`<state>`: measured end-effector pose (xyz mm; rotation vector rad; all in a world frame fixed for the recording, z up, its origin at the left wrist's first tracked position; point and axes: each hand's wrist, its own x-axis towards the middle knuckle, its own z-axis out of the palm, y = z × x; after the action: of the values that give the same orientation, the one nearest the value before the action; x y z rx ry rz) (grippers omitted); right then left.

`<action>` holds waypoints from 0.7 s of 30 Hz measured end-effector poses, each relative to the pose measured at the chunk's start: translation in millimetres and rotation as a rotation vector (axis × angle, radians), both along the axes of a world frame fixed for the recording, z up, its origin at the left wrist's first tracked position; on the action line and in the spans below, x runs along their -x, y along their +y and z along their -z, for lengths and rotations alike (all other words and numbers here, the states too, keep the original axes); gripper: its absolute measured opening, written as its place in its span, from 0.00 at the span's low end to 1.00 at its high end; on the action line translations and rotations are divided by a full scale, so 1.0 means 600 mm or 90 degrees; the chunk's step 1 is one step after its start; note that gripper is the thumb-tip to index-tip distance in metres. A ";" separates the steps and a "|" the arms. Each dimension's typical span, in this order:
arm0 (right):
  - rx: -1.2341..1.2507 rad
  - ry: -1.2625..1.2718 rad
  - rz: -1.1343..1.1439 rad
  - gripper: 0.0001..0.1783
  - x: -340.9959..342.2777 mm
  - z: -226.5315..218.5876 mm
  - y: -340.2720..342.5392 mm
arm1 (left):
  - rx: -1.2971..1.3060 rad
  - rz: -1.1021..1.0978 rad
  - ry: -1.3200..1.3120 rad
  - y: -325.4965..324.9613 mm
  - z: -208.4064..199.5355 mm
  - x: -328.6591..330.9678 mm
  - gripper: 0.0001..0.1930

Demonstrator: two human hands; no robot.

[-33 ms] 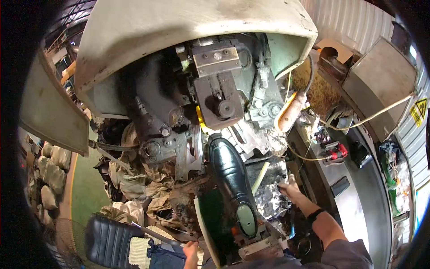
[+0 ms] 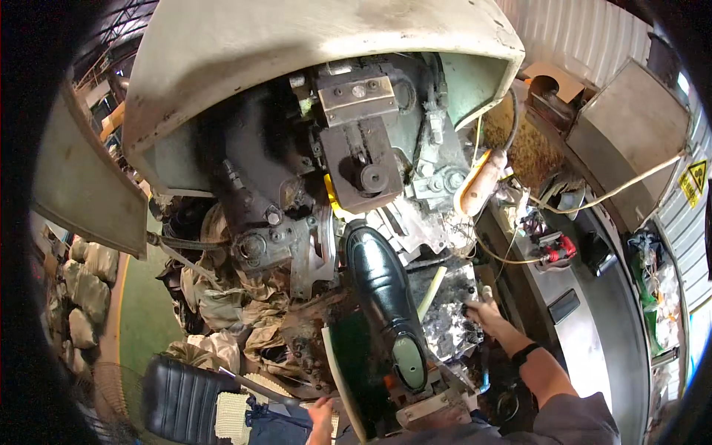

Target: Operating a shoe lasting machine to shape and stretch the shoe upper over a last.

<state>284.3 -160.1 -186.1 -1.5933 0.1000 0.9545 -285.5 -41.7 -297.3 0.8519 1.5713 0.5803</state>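
Note:
A glossy black leather shoe (image 2: 378,278) sits toe-away in the machine, its heel end toward me and a pale green insole (image 2: 408,360) showing in its opening. Above the toe hangs the machine's dark metal head (image 2: 363,159). At the lower edge my left hand (image 2: 320,417) is closed round the near end of a long, dark, narrow bar with a shiny far end (image 2: 256,387). My right hand (image 2: 486,313) is at the right side of the blotched metal block (image 2: 452,315), fingers curled by a small dark knob; what they grip is hidden.
A work lamp (image 2: 480,185) glows right of the machine head. Wrinkled cloth (image 2: 237,297) lies at the left, behind a black padded seat (image 2: 182,400). On the right bench (image 2: 578,348) are a phone (image 2: 564,305) and a red tool (image 2: 560,250). The pale hood (image 2: 326,30) overhangs the machine.
Both hands have shifted very slightly to the right. The shoe and the machine stay as they were.

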 end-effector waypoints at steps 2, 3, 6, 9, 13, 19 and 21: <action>-0.044 -0.082 -0.029 0.30 -0.012 0.001 -0.019 | 0.057 0.041 -0.112 -0.012 0.026 0.006 0.16; -0.045 -0.083 -0.029 0.30 -0.025 0.015 -0.048 | 0.106 0.040 -0.146 -0.014 0.032 0.002 0.22; 0.223 -0.093 -0.032 0.06 -0.028 0.062 -0.148 | 0.068 0.156 0.000 0.012 -0.045 -0.028 0.22; 0.108 0.026 0.064 0.05 0.051 0.089 -0.135 | -0.292 -0.027 0.109 0.024 -0.019 -0.002 0.21; -0.154 0.214 0.098 0.11 0.105 0.084 -0.121 | -0.076 0.081 0.074 0.045 -0.037 -0.060 0.25; 0.102 -0.004 0.150 0.12 0.058 0.052 -0.167 | -0.064 0.018 0.106 0.049 -0.142 -0.045 0.25; 0.098 -0.013 0.118 0.17 0.036 0.021 -0.161 | -0.163 -0.057 0.162 0.065 -0.132 -0.013 0.22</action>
<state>262.6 -256.6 -198.8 -1.7019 0.3075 0.8013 -277.8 -2.8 -218.1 1.0852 1.7978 0.7724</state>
